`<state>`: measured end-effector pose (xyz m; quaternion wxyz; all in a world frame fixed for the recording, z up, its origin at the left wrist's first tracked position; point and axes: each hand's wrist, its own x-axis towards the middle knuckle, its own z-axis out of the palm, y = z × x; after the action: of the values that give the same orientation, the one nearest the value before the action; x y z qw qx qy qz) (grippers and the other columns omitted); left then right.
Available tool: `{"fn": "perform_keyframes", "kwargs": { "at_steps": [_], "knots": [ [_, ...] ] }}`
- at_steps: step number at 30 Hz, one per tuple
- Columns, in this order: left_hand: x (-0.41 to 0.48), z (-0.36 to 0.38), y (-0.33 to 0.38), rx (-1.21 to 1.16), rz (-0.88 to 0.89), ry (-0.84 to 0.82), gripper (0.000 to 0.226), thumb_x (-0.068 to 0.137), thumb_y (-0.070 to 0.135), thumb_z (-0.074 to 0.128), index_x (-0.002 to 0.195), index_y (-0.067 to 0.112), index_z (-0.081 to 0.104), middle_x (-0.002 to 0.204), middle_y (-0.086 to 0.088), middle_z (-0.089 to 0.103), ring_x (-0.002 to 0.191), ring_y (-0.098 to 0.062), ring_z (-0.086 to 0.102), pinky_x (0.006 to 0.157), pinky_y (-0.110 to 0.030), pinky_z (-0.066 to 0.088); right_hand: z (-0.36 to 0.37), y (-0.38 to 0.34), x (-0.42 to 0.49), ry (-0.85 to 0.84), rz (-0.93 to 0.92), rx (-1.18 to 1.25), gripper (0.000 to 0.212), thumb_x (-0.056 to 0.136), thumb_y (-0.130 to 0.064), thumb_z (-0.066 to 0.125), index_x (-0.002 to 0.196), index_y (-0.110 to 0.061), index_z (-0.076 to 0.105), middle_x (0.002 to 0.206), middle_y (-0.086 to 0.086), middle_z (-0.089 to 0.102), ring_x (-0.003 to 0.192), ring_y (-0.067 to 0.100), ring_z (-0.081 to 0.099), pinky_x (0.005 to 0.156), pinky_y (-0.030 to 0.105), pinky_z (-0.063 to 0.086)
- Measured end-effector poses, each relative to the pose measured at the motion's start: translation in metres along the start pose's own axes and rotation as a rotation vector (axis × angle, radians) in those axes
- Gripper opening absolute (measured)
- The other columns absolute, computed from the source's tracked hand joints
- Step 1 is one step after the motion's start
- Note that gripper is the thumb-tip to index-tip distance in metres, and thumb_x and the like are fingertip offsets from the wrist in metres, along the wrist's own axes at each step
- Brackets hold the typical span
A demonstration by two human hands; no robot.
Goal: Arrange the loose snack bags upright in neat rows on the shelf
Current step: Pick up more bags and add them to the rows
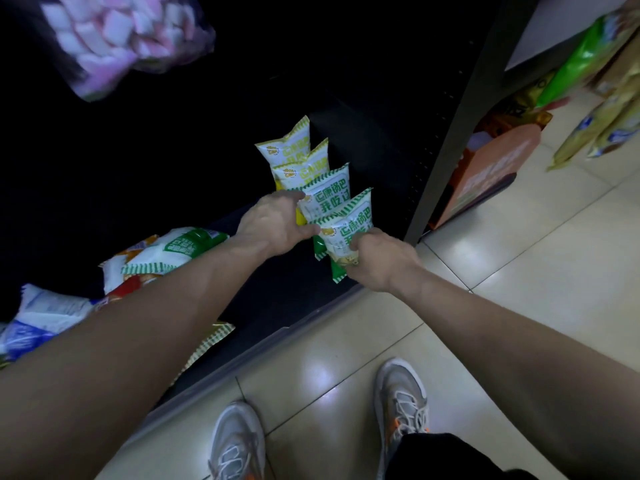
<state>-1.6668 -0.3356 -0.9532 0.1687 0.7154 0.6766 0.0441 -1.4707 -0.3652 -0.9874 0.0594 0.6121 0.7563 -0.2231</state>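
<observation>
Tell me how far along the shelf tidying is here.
Done: two yellow-trimmed bags stand upright at the back of one row on the shelf. In hand: the right hand grips the front green bag while the left hand holds the second green bag behind it, both upright in that row. Left: several loose bags lie flat to the left, a blue-and-white bag among them.

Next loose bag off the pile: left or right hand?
Left, probably. The pile of loose bags lies left of the left hand, which touches the second bag; the right hand grips the front bag, farther away.
</observation>
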Motion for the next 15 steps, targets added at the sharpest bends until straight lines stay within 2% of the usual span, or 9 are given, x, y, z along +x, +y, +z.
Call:
{"fn": "perform_keyframes", "kwargs": {
  "at_steps": [6, 9, 12, 15],
  "knots": [
    [-0.083, -0.069, -0.042, 0.196, -0.120, -0.056, 0.084, 0.082, 0.062, 0.063, 0.150, 0.022, 0.034, 0.149, -0.006, 0.043, 0.132, -0.026, 0.044, 0.104, -0.037, 0.042, -0.064, -0.070, -0.026, 0.056, -0.161, -0.104, 0.051, 0.085, -0.047, 0.063, 0.128, -0.021, 0.056, 0.123, 0.004, 0.050, 0.111, 0.028, 0.055, 0.086, 0.041, 0.050],
    [-0.143, -0.100, -0.072, 0.188, -0.181, -0.077, 0.082, 0.084, 0.061, 0.062, 0.150, 0.022, 0.034, 0.149, -0.007, 0.042, 0.133, -0.026, 0.044, 0.105, -0.037, 0.041, -0.092, -0.108, -0.046, 0.056, -0.241, -0.156, 0.046, 0.085, -0.047, 0.064, 0.122, -0.021, 0.058, 0.123, 0.003, 0.050, 0.107, 0.027, 0.056, 0.081, 0.039, 0.050],
    [-0.201, -0.124, -0.105, 0.201, -0.255, -0.074, 0.080, 0.085, 0.061, 0.060, 0.150, 0.022, 0.035, 0.150, -0.007, 0.042, 0.133, -0.027, 0.044, 0.102, -0.038, 0.043, -0.107, -0.146, -0.062, 0.045, -0.320, -0.244, 0.051, 0.086, -0.050, 0.063, 0.128, -0.022, 0.055, 0.125, 0.002, 0.049, 0.110, 0.027, 0.056, 0.085, 0.043, 0.052],
    [-0.241, -0.133, -0.136, 0.217, -0.322, -0.099, 0.077, 0.088, 0.057, 0.060, 0.149, 0.019, 0.036, 0.148, -0.007, 0.045, 0.130, -0.026, 0.047, 0.099, -0.035, 0.044, -0.099, -0.182, -0.067, 0.029, -0.375, -0.300, 0.052, 0.088, -0.051, 0.062, 0.130, -0.022, 0.053, 0.126, 0.002, 0.050, 0.109, 0.027, 0.056, 0.083, 0.041, 0.051]
  ]
}}
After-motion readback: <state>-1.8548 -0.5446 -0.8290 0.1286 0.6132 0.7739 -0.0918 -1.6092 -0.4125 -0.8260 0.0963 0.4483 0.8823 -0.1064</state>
